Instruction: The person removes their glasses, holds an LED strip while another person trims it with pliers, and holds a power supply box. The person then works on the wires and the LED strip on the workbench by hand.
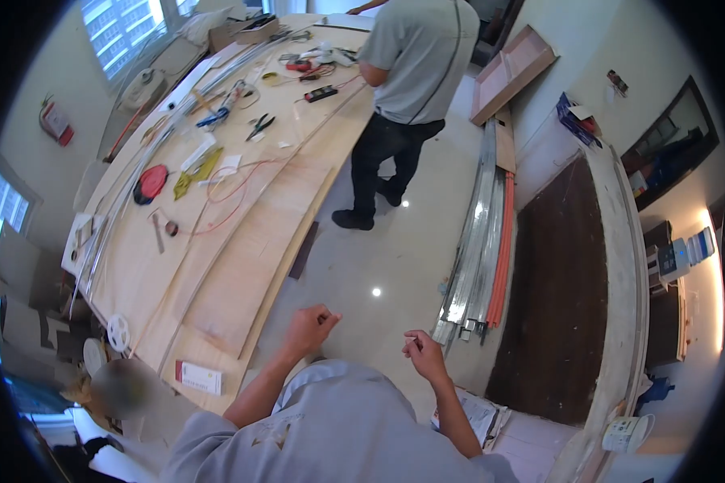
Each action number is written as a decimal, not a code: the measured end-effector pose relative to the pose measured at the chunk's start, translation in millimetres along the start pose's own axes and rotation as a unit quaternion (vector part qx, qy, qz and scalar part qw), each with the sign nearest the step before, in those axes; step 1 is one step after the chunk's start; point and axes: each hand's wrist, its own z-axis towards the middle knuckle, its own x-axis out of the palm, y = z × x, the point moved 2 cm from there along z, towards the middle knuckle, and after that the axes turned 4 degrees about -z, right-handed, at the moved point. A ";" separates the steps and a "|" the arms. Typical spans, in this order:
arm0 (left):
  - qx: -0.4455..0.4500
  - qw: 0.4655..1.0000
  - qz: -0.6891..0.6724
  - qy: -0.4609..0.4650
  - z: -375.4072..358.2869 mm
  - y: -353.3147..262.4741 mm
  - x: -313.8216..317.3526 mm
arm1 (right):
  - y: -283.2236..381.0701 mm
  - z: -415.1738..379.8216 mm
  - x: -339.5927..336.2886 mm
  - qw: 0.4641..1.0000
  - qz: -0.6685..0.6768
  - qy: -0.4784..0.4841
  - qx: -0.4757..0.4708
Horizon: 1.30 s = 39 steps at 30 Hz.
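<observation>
My left hand [311,328] is raised in front of my body, by the near right edge of the wooden worktable [258,266]. Its fingers are curled together, and whether anything small is in them is hidden. To the right, over the tiled floor, my right hand [424,354] is also closed, fingertips and thumb pinched. A tiny pale speck shows at those fingertips, too small to name. Apart from each other, the two hands touch neither the table nor any tool. Nearest the left hand on the tabletop lies a white and red box [200,377].
A co-worker [419,64] stands at the table's far right side. Pliers [259,126], a red tape roll [151,184], wires and metal strips lie on the table. Metal channels [471,241] and orange pipes [502,249] rest on the floor beside a dark panel [552,298].
</observation>
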 end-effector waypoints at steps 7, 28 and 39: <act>0.012 0.991 -0.058 0.122 109.7 -2.5 82.9 | -45.8 36.0 -6.6 0.997 0.017 0.011 0.078; 0.105 0.967 0.133 0.190 581.6 -154.0 234.1 | -117.8 401.0 -271.4 0.973 -0.005 -0.159 0.166; -0.072 0.994 0.015 0.075 695.9 -218.1 324.0 | -90.0 728.3 -487.4 0.997 -0.051 0.041 0.038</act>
